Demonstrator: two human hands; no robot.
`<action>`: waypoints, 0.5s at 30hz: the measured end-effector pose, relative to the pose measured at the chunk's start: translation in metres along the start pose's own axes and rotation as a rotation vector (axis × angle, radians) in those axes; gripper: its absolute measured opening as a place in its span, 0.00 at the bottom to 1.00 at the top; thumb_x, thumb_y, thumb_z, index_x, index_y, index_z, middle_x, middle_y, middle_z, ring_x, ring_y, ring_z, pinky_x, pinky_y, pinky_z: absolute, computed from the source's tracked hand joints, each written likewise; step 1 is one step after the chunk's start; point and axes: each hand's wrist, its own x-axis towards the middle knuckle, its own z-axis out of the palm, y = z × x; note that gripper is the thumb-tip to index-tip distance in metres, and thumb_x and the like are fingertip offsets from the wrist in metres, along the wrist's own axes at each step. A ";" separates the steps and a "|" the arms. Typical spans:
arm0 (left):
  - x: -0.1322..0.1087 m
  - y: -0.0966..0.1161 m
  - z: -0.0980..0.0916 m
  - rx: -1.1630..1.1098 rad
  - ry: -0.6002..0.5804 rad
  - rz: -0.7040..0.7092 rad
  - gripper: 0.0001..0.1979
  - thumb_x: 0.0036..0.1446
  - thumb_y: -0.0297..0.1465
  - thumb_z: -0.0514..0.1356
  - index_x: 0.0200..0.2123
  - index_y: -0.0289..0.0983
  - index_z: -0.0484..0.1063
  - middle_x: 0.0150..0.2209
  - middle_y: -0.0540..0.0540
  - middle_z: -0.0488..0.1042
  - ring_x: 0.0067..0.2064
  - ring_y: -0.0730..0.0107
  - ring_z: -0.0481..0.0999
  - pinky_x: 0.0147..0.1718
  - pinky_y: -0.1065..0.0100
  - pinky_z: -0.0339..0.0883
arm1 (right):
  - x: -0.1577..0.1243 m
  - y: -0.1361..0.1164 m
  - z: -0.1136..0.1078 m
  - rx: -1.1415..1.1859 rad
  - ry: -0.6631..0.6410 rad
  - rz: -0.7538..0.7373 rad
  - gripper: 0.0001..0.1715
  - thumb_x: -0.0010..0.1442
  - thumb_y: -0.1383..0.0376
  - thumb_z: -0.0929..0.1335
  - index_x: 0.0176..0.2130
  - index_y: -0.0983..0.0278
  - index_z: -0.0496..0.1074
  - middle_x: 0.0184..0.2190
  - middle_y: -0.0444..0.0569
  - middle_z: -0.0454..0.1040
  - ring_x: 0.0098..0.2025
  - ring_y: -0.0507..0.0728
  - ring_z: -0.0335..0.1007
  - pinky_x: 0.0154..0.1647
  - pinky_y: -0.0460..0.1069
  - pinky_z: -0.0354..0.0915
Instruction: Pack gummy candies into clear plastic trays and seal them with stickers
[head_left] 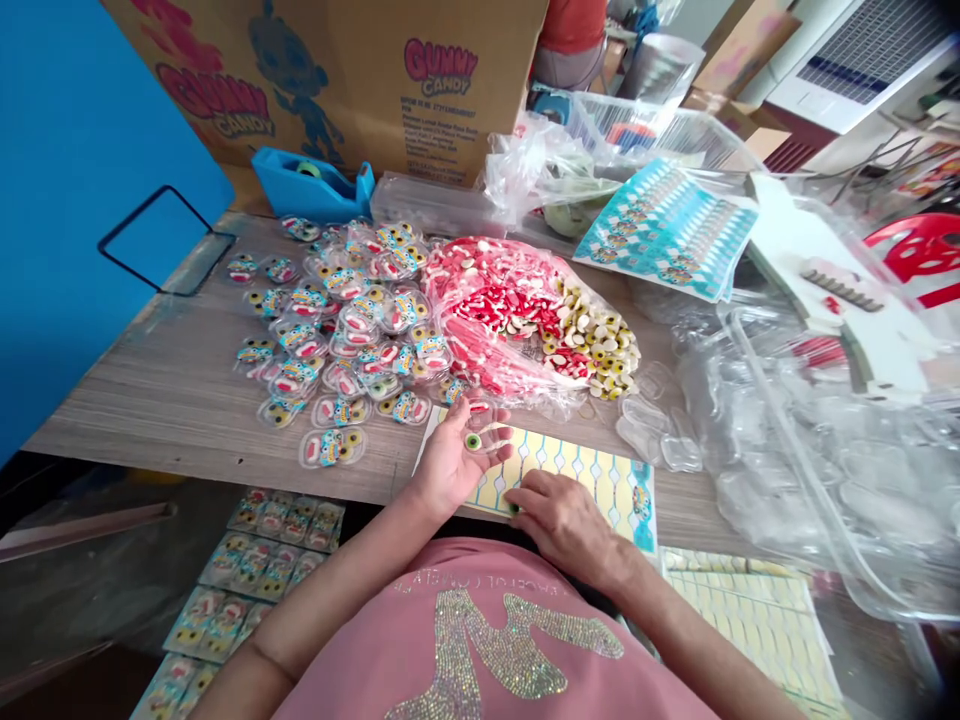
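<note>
My left hand (444, 462) is palm up near the table's front edge, fingers curled around a small clear plastic case (491, 436). Inside that case lie a green-ringed gummy eye (472, 441) and a red-and-white gummy mouth (478, 408). To its right, my right hand (559, 515) is palm down, its fingertips pinched on a small greenish piece, mostly hidden, that looks like another gummy eye (514, 508). Beneath both hands lies a yellow sticker sheet (551, 460) with blue printed edges. An open plastic bag of gummy candies (517, 310), red mouths and yellowish eyes, sits just beyond.
Many labelled candy cases (352, 330) are heaped left of the bag. Behind stand a blue tape dispenser (311, 188) and a large carton (337, 80). Sticker sheets (667, 230) lie at back right. Loose clear cases (656, 430) and a clear bin of empties (795, 480) occupy the right.
</note>
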 end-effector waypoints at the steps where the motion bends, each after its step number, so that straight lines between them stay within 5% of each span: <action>1: 0.000 -0.001 0.001 0.006 -0.006 -0.003 0.14 0.68 0.36 0.53 0.54 0.41 0.66 0.38 0.41 0.77 0.33 0.61 0.79 0.32 0.60 0.73 | -0.004 0.000 0.004 -0.037 -0.017 0.011 0.12 0.64 0.70 0.64 0.33 0.64 0.76 0.27 0.48 0.71 0.28 0.53 0.67 0.29 0.48 0.62; 4: -0.003 -0.003 0.002 0.028 -0.026 -0.017 0.14 0.66 0.36 0.55 0.53 0.41 0.66 0.38 0.41 0.77 0.31 0.62 0.79 0.31 0.61 0.72 | -0.007 -0.001 0.007 -0.023 0.019 0.019 0.13 0.65 0.70 0.63 0.32 0.64 0.75 0.27 0.48 0.72 0.29 0.54 0.67 0.30 0.49 0.63; 10: -0.008 -0.011 0.003 0.083 -0.055 -0.042 0.12 0.62 0.35 0.60 0.48 0.39 0.69 0.34 0.44 0.76 0.30 0.66 0.77 0.30 0.65 0.70 | 0.016 -0.007 -0.015 0.128 0.297 0.024 0.11 0.67 0.68 0.65 0.46 0.62 0.76 0.37 0.51 0.75 0.36 0.55 0.72 0.36 0.50 0.67; 15: -0.009 -0.017 0.002 0.103 -0.038 0.037 0.12 0.57 0.29 0.64 0.45 0.40 0.72 0.34 0.49 0.75 0.30 0.74 0.74 0.26 0.74 0.64 | 0.037 -0.009 -0.009 -0.139 0.223 -0.041 0.17 0.66 0.70 0.63 0.52 0.66 0.74 0.47 0.58 0.76 0.44 0.61 0.71 0.39 0.54 0.67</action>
